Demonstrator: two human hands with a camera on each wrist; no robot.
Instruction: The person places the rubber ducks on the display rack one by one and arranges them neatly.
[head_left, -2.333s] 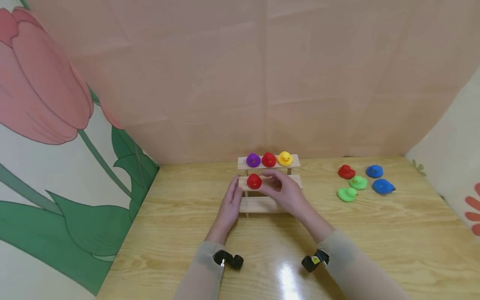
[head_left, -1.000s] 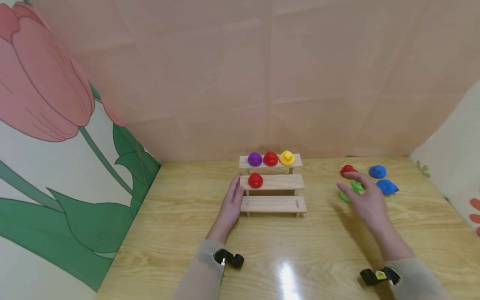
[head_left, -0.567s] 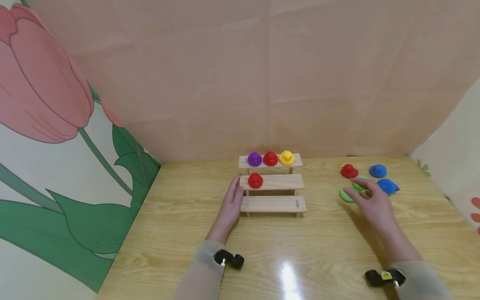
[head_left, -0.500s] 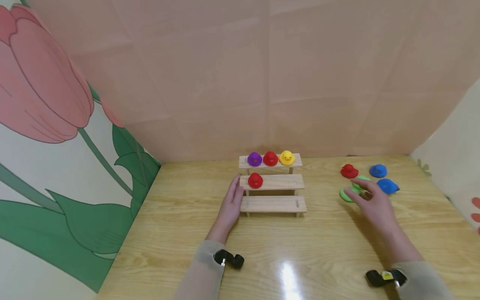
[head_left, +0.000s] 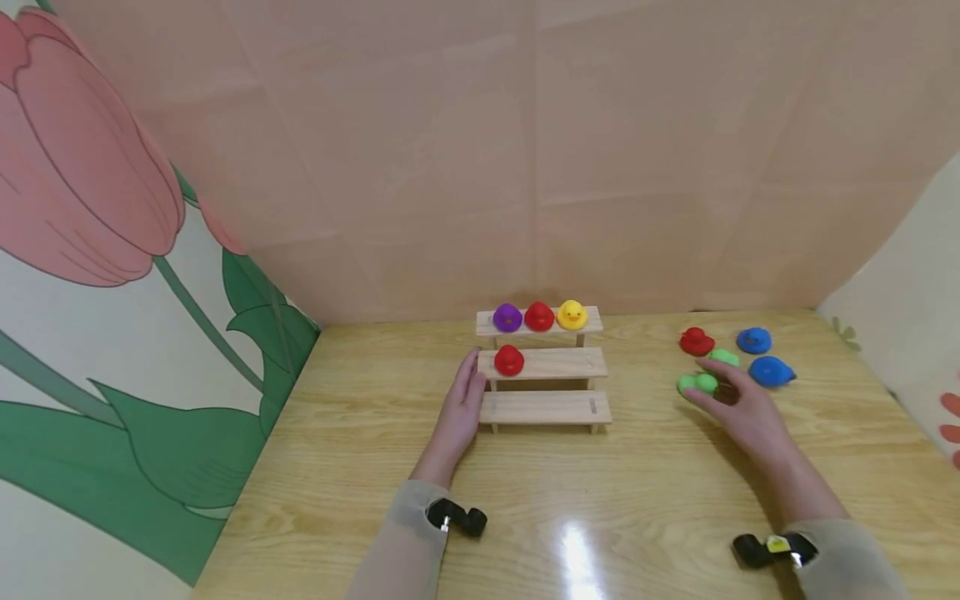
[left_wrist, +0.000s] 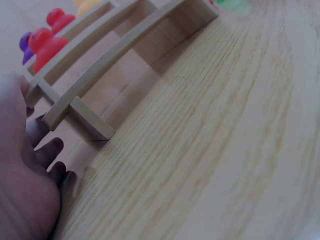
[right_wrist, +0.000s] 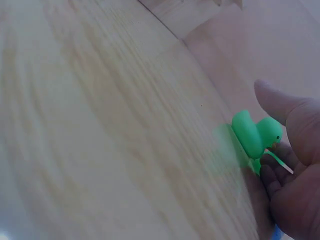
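A three-tier wooden stand (head_left: 558, 407) is touched at its left end by my left hand (head_left: 459, 410), whose fingers lie along the side. A red duck (head_left: 509, 360) sits at the left of the middle tier. On the top tier are a purple duck (head_left: 507, 317), another red duck (head_left: 539, 317) and a yellow duck (head_left: 572, 315). My right hand (head_left: 753, 417) is at the nearer green duck (right_wrist: 250, 135), thumb and fingers spread around it. In the right wrist view, a gap shows between thumb and duck. The farther green duck (head_left: 724, 357) is partly hidden behind the fingers.
Beyond the right hand lie a loose red duck (head_left: 697, 341) and two blue ducks, one farther back (head_left: 754, 340) and one closer (head_left: 771, 372). A pinkish-brown sheet (head_left: 390, 167) hangs behind the wooden table (head_left: 360, 433). Flower-painted panels stand at both sides.
My right hand has left the red duck on the middle tier and moved right to the green ducks, then lowered slightly around the nearer one. The left hand has stayed at the stand.
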